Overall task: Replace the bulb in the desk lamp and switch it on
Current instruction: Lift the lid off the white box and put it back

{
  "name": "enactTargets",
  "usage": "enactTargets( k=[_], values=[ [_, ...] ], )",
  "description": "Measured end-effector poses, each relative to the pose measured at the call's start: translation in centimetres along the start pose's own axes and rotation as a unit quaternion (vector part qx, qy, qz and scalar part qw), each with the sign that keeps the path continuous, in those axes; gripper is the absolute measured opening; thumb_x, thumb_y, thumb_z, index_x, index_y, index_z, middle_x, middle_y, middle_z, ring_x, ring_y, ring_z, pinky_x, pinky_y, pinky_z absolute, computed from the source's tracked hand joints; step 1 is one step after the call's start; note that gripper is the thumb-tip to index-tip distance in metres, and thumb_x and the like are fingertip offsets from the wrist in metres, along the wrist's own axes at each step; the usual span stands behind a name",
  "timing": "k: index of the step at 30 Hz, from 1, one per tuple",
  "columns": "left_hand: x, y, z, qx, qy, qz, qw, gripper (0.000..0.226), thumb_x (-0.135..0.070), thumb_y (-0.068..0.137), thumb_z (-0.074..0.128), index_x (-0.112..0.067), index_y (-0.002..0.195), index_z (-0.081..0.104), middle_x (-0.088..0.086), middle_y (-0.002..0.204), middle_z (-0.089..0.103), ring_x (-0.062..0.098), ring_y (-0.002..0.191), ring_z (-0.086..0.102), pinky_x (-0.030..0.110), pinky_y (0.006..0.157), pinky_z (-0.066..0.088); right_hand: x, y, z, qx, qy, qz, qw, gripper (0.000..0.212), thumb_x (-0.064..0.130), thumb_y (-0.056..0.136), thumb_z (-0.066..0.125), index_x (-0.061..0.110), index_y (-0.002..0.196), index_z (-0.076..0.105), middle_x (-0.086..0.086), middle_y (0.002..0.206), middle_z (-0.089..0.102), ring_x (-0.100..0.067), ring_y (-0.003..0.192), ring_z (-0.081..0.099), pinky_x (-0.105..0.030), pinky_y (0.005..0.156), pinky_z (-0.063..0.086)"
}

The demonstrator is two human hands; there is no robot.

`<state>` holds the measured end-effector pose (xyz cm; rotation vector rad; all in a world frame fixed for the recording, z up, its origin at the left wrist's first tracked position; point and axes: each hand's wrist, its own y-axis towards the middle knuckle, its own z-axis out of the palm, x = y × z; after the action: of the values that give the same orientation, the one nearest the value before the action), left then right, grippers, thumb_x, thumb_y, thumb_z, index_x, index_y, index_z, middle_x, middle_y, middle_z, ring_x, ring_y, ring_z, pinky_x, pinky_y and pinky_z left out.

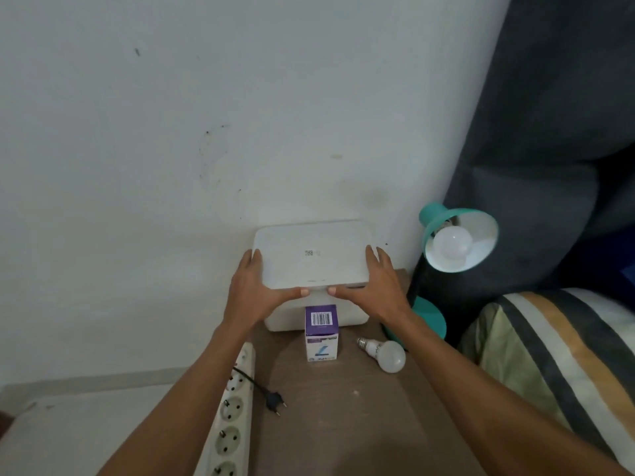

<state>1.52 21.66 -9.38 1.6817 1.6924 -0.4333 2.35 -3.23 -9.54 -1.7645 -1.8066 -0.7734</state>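
lamp (458,240) at right already has a bulb (452,242) screwed in but unlit; a loose bulb (386,353) lies near its base. my left hand (252,290) and right hand (372,286) clamp the white lid (311,257). the plug (276,401) lies loose, so i judge plugging in and switching on remain.

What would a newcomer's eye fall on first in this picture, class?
Both hands, left and right, grip the lid of a white box against the wall. At the right a teal desk lamp shows its fitted bulb. A loose bulb lies on the table beside a purple carton.
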Motion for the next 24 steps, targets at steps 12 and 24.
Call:
enactTargets(
  k=[12,24],
  values=[
    [-3.8,-9.2,-3.5,-0.026,-0.010,0.025,0.999,0.128,-0.076,0.054,0.083,-0.012,0.153,0.032,0.004,0.149,0.044,0.015,0.130,0.044,0.032,0.110,0.043,2.0,-9.2,-3.2,-0.047,0.025,-0.053,0.997,0.115,0.059,0.060,0.086,0.022,0.149,0.021,0.001,0.151,0.030,-0.019,0.135,0.038,-0.037,0.102,0.042],
    [-2.7,-27.4,0.2,0.053,0.000,-0.118,0.992,0.145,-0.085,0.049,0.081,-0.030,0.162,0.010,-0.001,0.169,0.026,0.027,0.152,0.032,0.050,0.121,0.035,-6.1,-25.8,0.0,0.031,0.081,0.022,0.996,0.136,0.074,0.052,0.082,0.026,0.157,0.009,-0.003,0.162,0.024,-0.024,0.147,0.029,-0.043,0.118,0.031]
  ],
)
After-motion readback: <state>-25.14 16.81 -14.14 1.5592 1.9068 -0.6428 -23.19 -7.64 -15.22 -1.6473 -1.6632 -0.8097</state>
